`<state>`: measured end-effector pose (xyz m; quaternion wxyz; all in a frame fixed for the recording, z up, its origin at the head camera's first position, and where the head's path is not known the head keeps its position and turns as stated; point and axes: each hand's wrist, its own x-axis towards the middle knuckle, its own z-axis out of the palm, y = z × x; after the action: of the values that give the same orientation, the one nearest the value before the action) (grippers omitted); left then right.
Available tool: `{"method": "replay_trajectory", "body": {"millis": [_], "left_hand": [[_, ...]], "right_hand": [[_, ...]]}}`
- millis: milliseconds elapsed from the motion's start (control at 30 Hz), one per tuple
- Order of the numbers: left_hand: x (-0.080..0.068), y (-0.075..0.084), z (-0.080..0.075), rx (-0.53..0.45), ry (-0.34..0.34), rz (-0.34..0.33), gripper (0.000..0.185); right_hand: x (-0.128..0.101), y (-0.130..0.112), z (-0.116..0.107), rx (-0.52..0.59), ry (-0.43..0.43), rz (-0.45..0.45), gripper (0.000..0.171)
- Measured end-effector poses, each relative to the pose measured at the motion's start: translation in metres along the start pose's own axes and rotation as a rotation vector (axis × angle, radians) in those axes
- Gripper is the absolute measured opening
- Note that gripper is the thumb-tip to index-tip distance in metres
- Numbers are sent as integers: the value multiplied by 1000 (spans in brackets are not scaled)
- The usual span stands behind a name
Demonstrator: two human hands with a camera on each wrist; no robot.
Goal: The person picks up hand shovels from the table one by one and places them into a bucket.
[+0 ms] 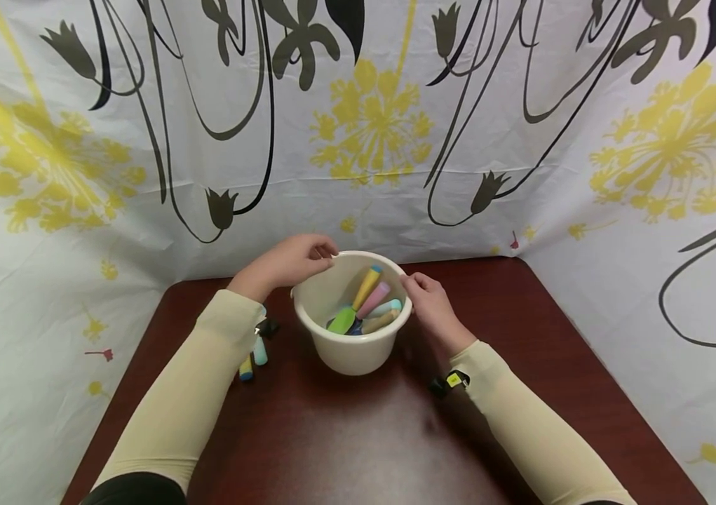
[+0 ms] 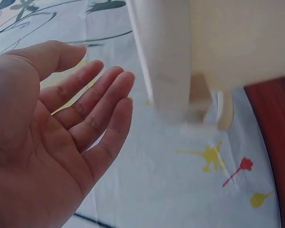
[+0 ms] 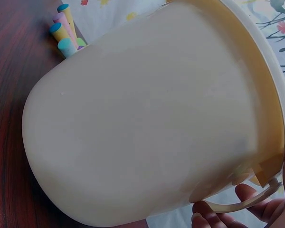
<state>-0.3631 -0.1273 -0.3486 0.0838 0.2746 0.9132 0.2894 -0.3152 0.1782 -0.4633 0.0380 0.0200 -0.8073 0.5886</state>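
A cream plastic bucket (image 1: 351, 356) stands on the dark red table. My right hand (image 1: 430, 305) grips its right rim; in the right wrist view, the fingers (image 3: 244, 192) are around the bucket's handle (image 3: 240, 206). My left hand (image 1: 294, 259) is by the left rim with loosely bent fingers, and in the left wrist view its palm holds nothing. Inside the bucket are a green scoop-like head (image 1: 341, 321), a yellow handle with a blue end (image 1: 367, 287), a pink handle (image 1: 373, 300), a teal handle (image 1: 389, 307) and a beige one (image 1: 380, 322).
Left of the bucket, partly hidden by my left sleeve, lie a teal handle (image 1: 259, 351) and a yellow handle with a blue end (image 1: 246, 368). Several coloured handles show beyond the bucket in the right wrist view. A patterned white curtain (image 1: 345, 210) surrounds the table (image 1: 345, 435).
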Motion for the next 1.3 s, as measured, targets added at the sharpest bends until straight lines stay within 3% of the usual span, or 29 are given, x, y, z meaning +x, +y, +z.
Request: {"method": "replay_trajectory", "body": {"millis": [133,300,533,733,867,1067,1300], "left_hand": [[-20,-10,-8,-23,75,-33,31],[-53,-38,-8,-10,155,-78,29],[-108,-79,9,48,225,-220,33],[-146,-104,25,30,261,-322,36],[-161,-119,39,13,285,-370,35],[-170,-131,58,3,270,-431,39],[-182,-141,69,58,271,-543,46]], "right_hand": [[0,0,0,0,-1,-6,49],[0,2,0,6,-1,-5,50],[0,4,-1,16,-3,5,52],[-1,3,-2,22,-2,6,51],[-1,3,-2,26,-3,8,51],[-1,3,-1,29,-1,12,51],[0,3,0,43,-10,18,52]]}}
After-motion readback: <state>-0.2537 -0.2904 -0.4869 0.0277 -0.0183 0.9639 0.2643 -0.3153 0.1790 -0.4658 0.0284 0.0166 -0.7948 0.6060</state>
